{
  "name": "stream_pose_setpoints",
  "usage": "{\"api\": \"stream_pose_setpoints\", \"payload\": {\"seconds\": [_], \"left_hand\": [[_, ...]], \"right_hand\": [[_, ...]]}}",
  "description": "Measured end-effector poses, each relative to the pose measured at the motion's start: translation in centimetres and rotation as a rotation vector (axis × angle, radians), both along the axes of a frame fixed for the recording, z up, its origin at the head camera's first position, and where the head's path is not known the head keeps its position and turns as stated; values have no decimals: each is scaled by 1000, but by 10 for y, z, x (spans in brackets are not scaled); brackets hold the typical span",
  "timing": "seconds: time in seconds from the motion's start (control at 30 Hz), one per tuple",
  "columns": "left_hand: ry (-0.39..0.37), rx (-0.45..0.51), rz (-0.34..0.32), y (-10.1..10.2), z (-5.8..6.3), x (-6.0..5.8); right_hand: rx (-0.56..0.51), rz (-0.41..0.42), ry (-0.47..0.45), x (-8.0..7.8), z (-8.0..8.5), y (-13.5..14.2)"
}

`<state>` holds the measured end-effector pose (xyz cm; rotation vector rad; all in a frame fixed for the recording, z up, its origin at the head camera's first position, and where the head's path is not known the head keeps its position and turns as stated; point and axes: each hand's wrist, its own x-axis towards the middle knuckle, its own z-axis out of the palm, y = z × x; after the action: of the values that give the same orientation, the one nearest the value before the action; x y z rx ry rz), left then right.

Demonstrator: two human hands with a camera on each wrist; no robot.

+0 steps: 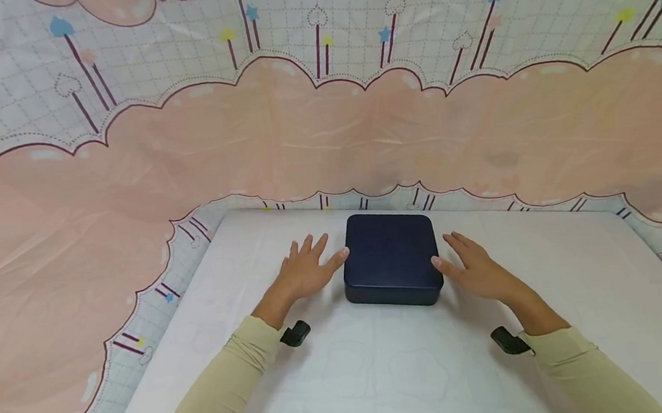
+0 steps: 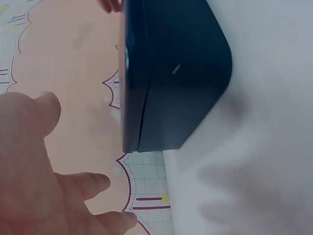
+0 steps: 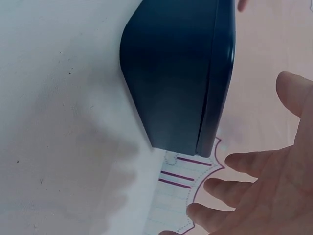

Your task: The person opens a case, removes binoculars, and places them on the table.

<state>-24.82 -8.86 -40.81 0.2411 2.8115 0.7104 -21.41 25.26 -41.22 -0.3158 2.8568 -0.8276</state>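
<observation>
A dark navy, square box with rounded corners (image 1: pixel 390 254) lies flat on the white table. In both wrist views a thin seam runs round the box's side (image 2: pixel 181 73) near its top, like a lid line. To its left my left hand (image 1: pixel 307 269) is spread, thumb tip by the box's left edge. On the other side my right hand (image 1: pixel 473 269) has its fingers extended, with the thumb near the right edge. In the right wrist view a gap shows between the fingers (image 3: pixel 249 164) and the box (image 3: pixel 171 73). Neither hand grips anything.
The white table (image 1: pixel 349 379) stretches round the box. Behind it and to the sides hangs a pink and white patterned cloth (image 1: pixel 360 136). A small black device (image 1: pixel 296 333) sits at the left wrist, another black device (image 1: pixel 510 340) at the right.
</observation>
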Motion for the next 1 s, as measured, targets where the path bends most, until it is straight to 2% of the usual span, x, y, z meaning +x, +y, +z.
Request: {"api": "stream_pose_setpoints", "payload": {"seconds": [0.23, 0.5, 0.67, 0.9, 1.0], "left_hand": [[-95, 220, 5, -1, 5, -2], [-300, 439, 44, -2, 8, -5], [-335, 567, 67, -3, 11, -7], [-400, 731, 197, -3, 8, -12], [-404, 799, 221, -4, 5, -15]], "right_hand": [[-104, -15, -83, -3, 8, 1], [-194, -88, -215, 0, 10, -3], [-252, -124, -255, -5, 9, -6], [-358, -178, -319, -11, 7, -8], [-414, -206, -344, -12, 7, -9]]}}
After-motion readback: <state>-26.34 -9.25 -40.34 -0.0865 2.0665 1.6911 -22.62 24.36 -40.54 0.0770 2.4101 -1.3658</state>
